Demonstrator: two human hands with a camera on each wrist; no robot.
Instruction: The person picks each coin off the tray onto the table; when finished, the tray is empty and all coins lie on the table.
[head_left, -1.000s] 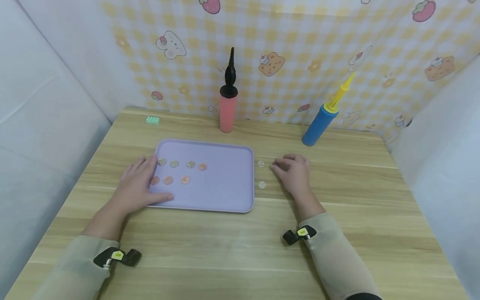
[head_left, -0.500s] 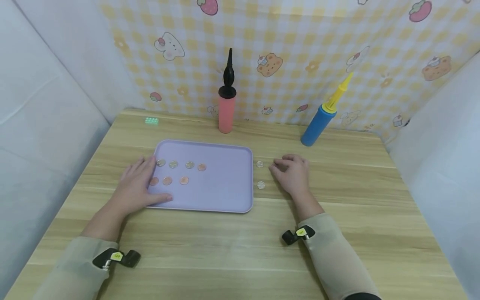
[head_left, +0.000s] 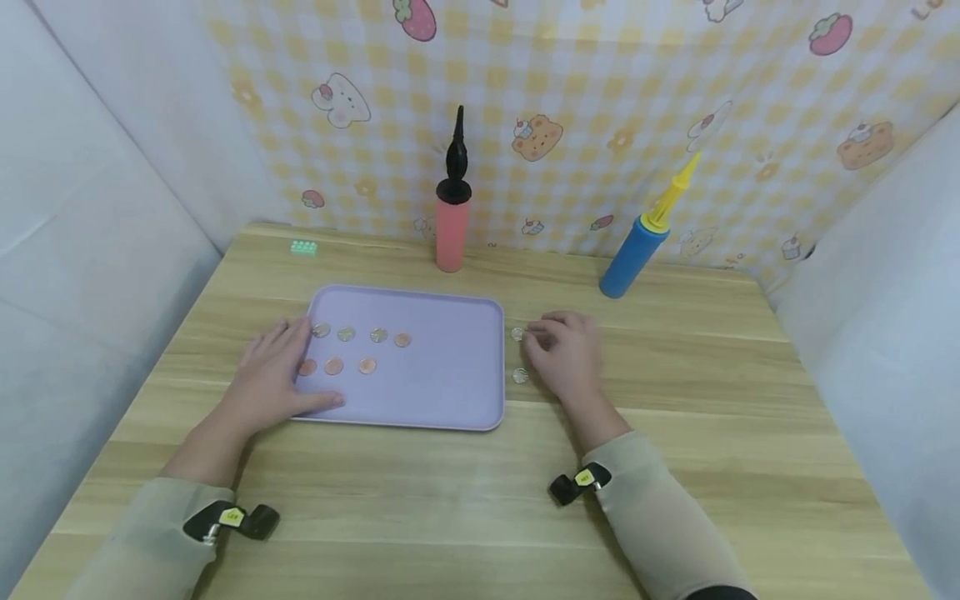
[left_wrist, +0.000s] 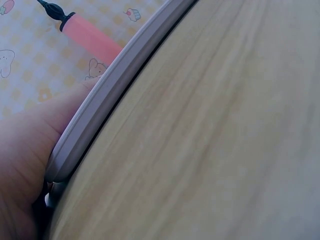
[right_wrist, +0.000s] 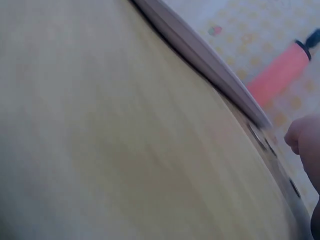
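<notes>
Hanging behind wood table [head_left: 420,492]: checked cloth [head_left: 592,67] | left hand [head_left: 262,379] spread on tray [head_left: 442,375] | right hand [head_left: 564,354] beside coin [head_left: 517,334], grip unclear

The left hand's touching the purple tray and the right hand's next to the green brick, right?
Not quite: the right hand is next to silver coins on the table, far from the green brick, as the head view shows. The left hand is touching the purple tray.
</notes>
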